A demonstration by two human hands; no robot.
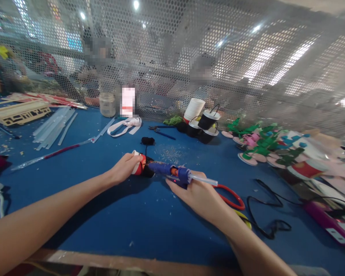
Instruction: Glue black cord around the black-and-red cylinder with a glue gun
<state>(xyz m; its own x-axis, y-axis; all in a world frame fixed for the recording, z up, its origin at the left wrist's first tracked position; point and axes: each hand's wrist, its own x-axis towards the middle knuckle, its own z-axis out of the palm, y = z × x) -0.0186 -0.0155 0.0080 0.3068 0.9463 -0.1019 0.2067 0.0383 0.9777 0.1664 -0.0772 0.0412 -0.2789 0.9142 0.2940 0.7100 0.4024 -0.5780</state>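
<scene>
My left hand (125, 165) grips a small red and white paper cup (138, 165), tilted on its side just above the table. Black yarn shows around the cup's lower part and trails to a small black yarn ball (148, 141) behind it. In my right hand (199, 193) is a blue glue gun (162, 168), its nozzle end pointing left at the cup. Whether nozzle and cup touch, I cannot tell. A clear glue stick (205, 180) sticks out of the gun's back, and a small red light glows on its side.
Several yarn-wrapped cups (208, 120) and a white cup stack (194, 109) stand at the back, near pliers (162, 131). Clear glue sticks (53, 128) lie left. Green and pink craft pieces (255, 142), a black cable (270, 207) and a purple power strip (327, 222) occupy the right.
</scene>
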